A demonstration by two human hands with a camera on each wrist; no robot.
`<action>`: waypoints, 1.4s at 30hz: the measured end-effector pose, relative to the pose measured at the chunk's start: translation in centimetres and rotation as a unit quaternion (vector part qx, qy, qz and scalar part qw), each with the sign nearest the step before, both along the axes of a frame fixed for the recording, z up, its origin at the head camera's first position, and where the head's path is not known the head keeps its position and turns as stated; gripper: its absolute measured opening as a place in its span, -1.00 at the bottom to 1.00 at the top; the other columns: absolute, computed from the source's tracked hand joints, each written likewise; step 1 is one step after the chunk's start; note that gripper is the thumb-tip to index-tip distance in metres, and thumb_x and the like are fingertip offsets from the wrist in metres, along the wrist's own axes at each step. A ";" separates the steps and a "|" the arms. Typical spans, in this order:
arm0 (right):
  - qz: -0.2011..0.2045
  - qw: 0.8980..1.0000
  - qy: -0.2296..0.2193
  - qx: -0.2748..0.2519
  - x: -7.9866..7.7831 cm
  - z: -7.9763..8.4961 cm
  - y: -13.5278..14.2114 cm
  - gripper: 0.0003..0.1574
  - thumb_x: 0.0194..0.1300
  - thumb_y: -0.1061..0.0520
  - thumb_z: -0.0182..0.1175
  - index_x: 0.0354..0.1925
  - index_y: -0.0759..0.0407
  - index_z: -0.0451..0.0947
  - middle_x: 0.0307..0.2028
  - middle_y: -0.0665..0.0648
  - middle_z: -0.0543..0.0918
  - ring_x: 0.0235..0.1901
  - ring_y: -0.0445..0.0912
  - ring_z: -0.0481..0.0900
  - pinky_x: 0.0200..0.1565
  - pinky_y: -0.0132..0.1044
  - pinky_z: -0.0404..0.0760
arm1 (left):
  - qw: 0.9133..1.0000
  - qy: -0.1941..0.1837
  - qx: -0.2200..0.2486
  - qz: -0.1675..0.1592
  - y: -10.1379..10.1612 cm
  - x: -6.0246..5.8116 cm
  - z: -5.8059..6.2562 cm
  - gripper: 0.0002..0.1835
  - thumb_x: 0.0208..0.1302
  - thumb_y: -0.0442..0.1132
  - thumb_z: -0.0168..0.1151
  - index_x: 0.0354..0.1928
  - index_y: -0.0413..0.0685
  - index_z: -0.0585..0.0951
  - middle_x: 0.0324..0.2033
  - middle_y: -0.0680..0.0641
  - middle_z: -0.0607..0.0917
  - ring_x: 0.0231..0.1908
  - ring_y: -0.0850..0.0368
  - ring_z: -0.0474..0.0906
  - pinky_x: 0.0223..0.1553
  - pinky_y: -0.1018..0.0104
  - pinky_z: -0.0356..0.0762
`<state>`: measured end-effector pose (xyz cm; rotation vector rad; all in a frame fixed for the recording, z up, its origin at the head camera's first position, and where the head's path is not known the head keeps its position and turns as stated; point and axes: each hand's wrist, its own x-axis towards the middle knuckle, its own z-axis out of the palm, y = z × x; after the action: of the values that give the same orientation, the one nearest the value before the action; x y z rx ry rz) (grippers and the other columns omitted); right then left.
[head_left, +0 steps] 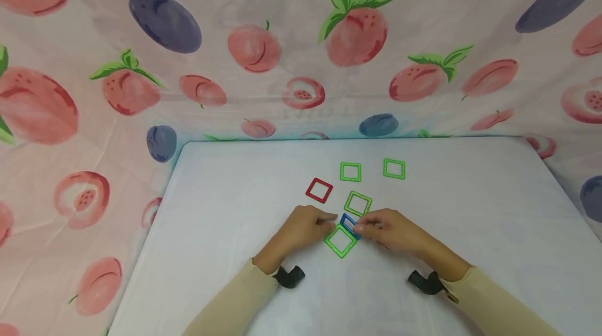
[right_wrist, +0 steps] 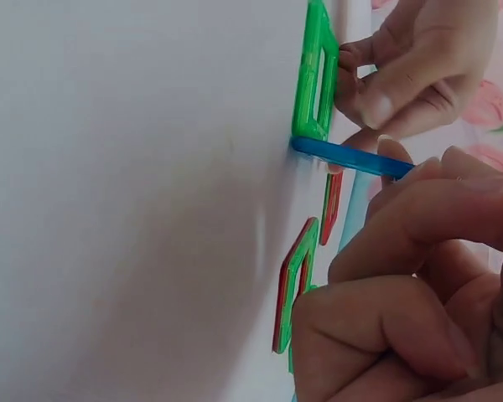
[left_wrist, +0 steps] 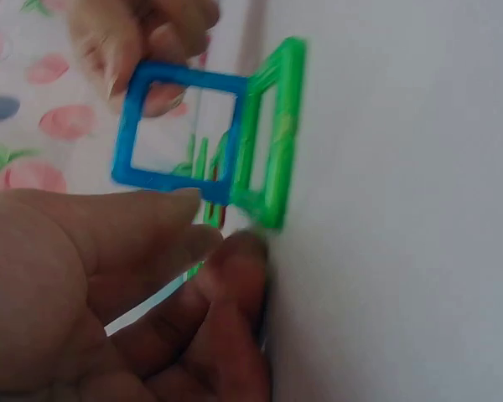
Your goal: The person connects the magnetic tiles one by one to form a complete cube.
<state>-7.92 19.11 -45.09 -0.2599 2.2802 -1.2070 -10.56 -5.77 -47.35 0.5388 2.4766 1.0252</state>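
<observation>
A blue square magnetic tile (head_left: 348,223) stands up along one edge of a green square magnetic tile (head_left: 340,242) that lies on the table. My right hand (head_left: 392,229) pinches the blue tile near its upper corner, as the left wrist view shows. At the green tile's near corner is my left hand (head_left: 308,226), its thumb by the foot of the blue tile and its curled fingertips holding the green tile's edge. Another green tile (head_left: 358,203) lies just beyond the blue one, partly behind the right fingers.
A red square tile (head_left: 319,190) lies beyond the left hand. Two more green tiles (head_left: 350,172) (head_left: 394,169) lie farther back on the white table (head_left: 226,210). A fruit-print cloth (head_left: 263,95) hangs behind it. Black wrist mounts (head_left: 289,277) stick out by both sleeves.
</observation>
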 end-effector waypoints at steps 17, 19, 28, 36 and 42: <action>0.085 0.995 0.044 -0.003 -2.3 0.2 0.0 -0.74 0.51 -0.05 0.19 -0.12 0.07 0.71 -0.50 0.16 0.55 -0.73 -0.20 0.31 -0.61 -0.39 0.31 | 0.978 -0.168 0.118 -0.024 -0.8 -1.6 0.2 -0.64 0.59 0.07 0.00 0.02 0.08 0.70 -0.30 -0.01 0.68 -0.37 0.17 0.47 -0.24 0.35 0.39; 0.095 0.994 0.050 -0.005 -2.6 0.2 0.0 -0.75 0.51 -0.04 0.19 -0.12 0.06 0.71 -0.49 0.18 0.57 -0.72 -0.21 0.32 -0.60 -0.38 0.32 | 0.978 -0.168 0.120 -0.025 -0.8 -1.6 0.3 -0.64 0.59 0.07 0.00 0.03 0.08 0.70 -0.30 -0.01 0.69 -0.36 0.16 0.47 -0.23 0.35 0.40; 0.113 0.992 0.054 0.000 -3.5 0.2 -0.2 -0.77 0.49 -0.05 0.21 -0.11 0.01 0.71 -0.49 0.15 0.57 -0.72 -0.20 0.34 -0.58 -0.36 0.33 | 0.977 -0.177 0.119 -0.026 -1.0 -1.6 0.4 -0.62 0.58 0.06 0.03 -0.11 -0.02 0.72 -0.32 -0.03 0.69 -0.35 0.16 0.45 -0.25 0.36 0.41; 0.113 0.993 0.046 -0.006 -3.8 0.3 -0.5 -0.78 0.48 -0.02 0.22 -0.12 0.06 0.71 -0.65 -0.06 0.39 -0.72 -0.19 0.30 -0.58 -0.37 0.30 | 0.976 -0.180 0.119 -0.033 -1.1 -1.6 0.2 -0.65 0.58 0.02 0.04 -0.09 -0.01 0.73 -0.33 0.00 0.70 -0.36 0.18 0.45 -0.25 0.36 0.40; 0.072 0.996 0.056 0.020 -4.4 0.2 -0.2 -0.74 0.47 -0.10 0.23 -0.15 0.01 0.72 -0.59 0.03 0.47 -0.67 -0.17 0.35 -0.55 -0.34 0.35 | 0.974 -0.186 0.121 -0.033 -1.1 -1.7 0.3 -0.67 0.58 0.01 0.06 -0.06 -0.02 0.73 -0.32 -0.01 0.70 -0.35 0.18 0.45 -0.24 0.37 0.41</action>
<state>-12.29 18.89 -44.92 -0.4792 2.3337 -1.0980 -12.22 -6.92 -47.00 0.4490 2.0079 1.2810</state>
